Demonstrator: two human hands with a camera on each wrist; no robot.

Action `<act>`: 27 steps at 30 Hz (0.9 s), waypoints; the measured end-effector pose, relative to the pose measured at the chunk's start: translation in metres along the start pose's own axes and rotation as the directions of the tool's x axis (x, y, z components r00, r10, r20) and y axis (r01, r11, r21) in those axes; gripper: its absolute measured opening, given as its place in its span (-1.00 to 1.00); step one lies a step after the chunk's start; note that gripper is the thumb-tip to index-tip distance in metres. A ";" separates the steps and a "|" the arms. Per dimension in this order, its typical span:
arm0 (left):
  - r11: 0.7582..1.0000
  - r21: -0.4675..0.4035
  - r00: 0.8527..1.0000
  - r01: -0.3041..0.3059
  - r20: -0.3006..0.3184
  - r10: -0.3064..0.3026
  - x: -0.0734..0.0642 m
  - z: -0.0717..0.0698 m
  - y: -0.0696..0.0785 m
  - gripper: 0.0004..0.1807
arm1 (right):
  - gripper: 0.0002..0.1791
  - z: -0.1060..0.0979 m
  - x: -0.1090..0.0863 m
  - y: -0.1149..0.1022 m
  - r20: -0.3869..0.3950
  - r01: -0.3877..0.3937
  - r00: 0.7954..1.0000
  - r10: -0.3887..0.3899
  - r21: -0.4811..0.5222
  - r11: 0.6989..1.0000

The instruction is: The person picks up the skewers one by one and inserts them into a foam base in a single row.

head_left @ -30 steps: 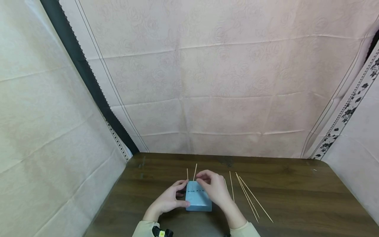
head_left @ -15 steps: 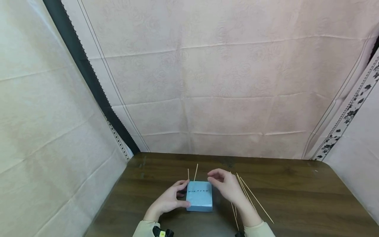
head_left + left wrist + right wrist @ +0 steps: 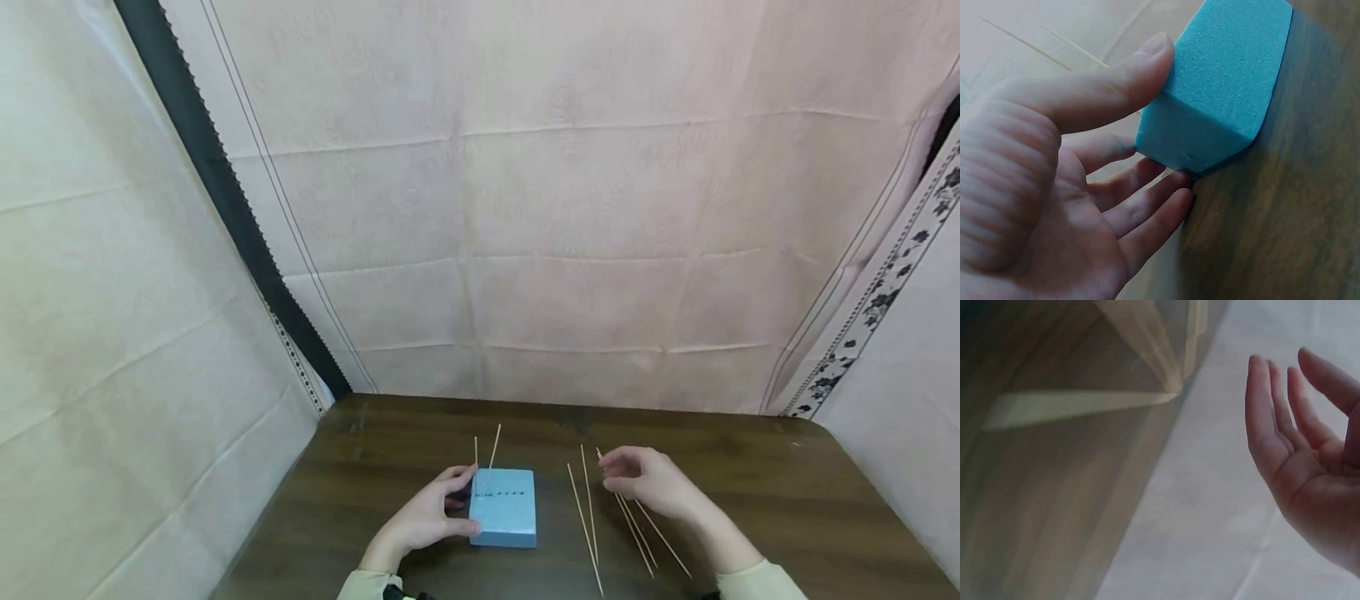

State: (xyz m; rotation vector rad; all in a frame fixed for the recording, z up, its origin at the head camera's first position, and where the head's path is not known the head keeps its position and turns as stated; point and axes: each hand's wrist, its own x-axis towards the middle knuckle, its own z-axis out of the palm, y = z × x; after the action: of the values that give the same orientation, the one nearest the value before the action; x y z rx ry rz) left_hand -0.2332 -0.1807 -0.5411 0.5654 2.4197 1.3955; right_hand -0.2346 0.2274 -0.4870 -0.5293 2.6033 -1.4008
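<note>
The left hand (image 3: 423, 512) clamps a blue block (image 3: 510, 518) between thumb and fingers, near the middle of the tabletop (image 3: 750, 492). Two upright sticks (image 3: 496, 446) rise at the block's far left part; a row of dark marks (image 3: 501, 493) crosses its top. To the right, the right hand (image 3: 648, 483), thumb and fingers apart, is over loose sticks (image 3: 663, 540).

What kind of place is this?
Maybe an indoor craft corner: a wooden table with a blue block and thin sticks on it, and pale cloth hanging around.
</note>
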 end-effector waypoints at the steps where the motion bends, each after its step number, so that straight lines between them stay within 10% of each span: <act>1: 1.000 0.002 1.000 0.000 0.000 0.000 0.000 -0.001 0.000 0.03 | -0.66 -0.004 -0.001 0.005 0.027 -0.011 1.000 0.011 0.010 1.000; 17: 1.000 0.020 1.000 -0.005 0.002 0.005 0.001 0.002 0.000 0.03 | -0.57 -0.019 -0.007 0.039 0.084 -0.212 0.974 0.209 0.027 0.977; 27: 1.000 0.019 1.000 -0.005 -0.002 0.005 0.001 0.002 0.000 0.04 | -0.51 -0.009 -0.008 0.044 0.022 -0.198 0.980 0.198 0.043 0.979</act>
State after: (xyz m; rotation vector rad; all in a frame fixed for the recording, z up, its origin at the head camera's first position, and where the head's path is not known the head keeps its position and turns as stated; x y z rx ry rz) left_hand -0.2328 -0.1790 -0.5419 0.5758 2.4372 1.3767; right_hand -0.2404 0.2595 -0.5182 -0.2663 2.5222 -1.3798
